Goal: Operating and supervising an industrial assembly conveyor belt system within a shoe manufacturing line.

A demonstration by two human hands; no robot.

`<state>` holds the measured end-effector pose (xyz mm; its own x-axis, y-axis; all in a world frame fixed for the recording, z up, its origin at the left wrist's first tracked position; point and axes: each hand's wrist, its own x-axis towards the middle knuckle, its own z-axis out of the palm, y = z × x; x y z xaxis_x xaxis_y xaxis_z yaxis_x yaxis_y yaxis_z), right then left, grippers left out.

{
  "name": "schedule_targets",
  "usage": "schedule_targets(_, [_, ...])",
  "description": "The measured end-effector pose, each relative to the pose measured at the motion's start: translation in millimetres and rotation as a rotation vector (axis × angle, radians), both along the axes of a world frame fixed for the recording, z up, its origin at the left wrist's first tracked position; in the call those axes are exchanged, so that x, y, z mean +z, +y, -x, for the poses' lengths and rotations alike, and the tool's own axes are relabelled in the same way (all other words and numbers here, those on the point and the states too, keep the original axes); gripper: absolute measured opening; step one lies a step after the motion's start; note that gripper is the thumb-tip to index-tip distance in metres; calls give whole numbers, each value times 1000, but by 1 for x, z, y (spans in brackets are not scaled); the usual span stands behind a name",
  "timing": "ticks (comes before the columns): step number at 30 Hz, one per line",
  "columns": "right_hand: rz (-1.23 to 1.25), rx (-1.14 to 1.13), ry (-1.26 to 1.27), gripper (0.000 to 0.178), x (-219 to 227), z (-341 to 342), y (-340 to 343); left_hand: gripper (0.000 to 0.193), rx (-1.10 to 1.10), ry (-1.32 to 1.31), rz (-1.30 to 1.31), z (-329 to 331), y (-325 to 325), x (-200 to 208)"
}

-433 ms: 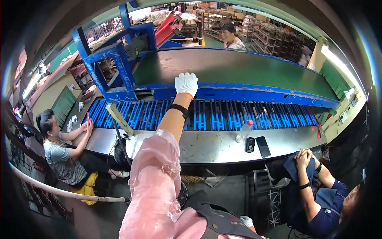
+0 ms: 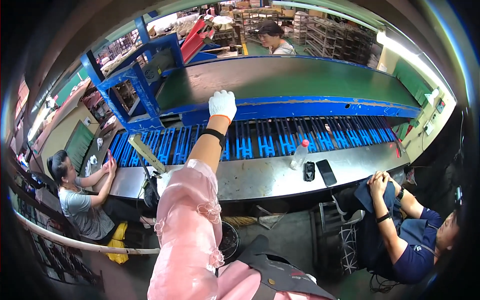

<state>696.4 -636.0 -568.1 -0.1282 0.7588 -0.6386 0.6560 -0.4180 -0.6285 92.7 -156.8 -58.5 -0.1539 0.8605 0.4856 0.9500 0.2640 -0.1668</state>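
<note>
My left hand [image 2: 222, 104], in a white knit glove with an orange cuff, reaches forward at the end of a pink sleeve. Its fingers curl over the near blue rim of a conveyor [image 2: 320, 103] with a green belt [image 2: 300, 77]. No loose object shows in that hand. Of my right hand [image 2: 311, 278], only a sliver of white glove appears beside the dark apron [image 2: 280, 277] at the lower edge; its fingers are hidden. Below the conveyor, in front of my left forearm, runs a row of blue metal bars [image 2: 265, 145].
On the metal ledge [image 2: 250, 177] are a red-capped clear bottle [image 2: 299, 156], a small black case [image 2: 309, 171] and a phone [image 2: 326, 172]. Seated people flank me: one [image 2: 82, 200] left, one [image 2: 405, 235] right. Another person [image 2: 272, 37] is beyond the belt. A pale pipe [image 2: 85, 240] crosses lower left.
The whole view has shifted slightly; my left hand stays on the conveyor rim. My right glove has mostly slipped from sight. The person beyond the belt has turned their head.
</note>
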Motion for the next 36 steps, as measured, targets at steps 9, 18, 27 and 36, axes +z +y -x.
schedule_targets(9, [59,-139,24,32,45,6,9,20,11,-8,20,-3,9,-1])
schedule_targets(18, [137,-154,-62,29,84,23,17,24,63,-52,147,-9,8,17])
schedule_targets(27, [172,-16,-191,31,103,22,23,23,31,81,121,-27,19,8])
schedule_targets(36, [60,49,-174,35,114,52,37,28,-122,148,18,21,29,-5])
